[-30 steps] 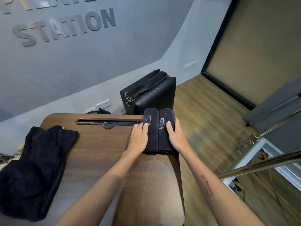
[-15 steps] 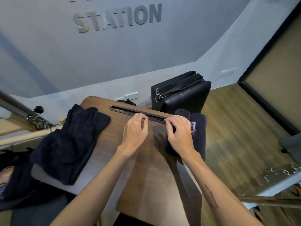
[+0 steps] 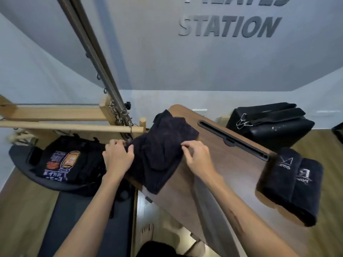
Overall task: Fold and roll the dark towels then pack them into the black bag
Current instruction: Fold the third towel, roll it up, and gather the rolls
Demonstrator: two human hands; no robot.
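Between both hands' fingers (image 3: 187, 145), crumpled dark towel (image 3: 159, 151) on table (image 3: 213, 164)

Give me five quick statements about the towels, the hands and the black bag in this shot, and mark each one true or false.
1. Two rolled towels lie side by side at the table's right end. True.
2. The black bag sits on the table. False: it stands beyond the table's far edge.
3. Both hands are at the loose towel. True: left hand grips its left edge, right hand its right.
4. The rolled towels are inside the bag. False: they rest on the table.
5. The loose towel is neatly rolled. False: it lies crumpled.
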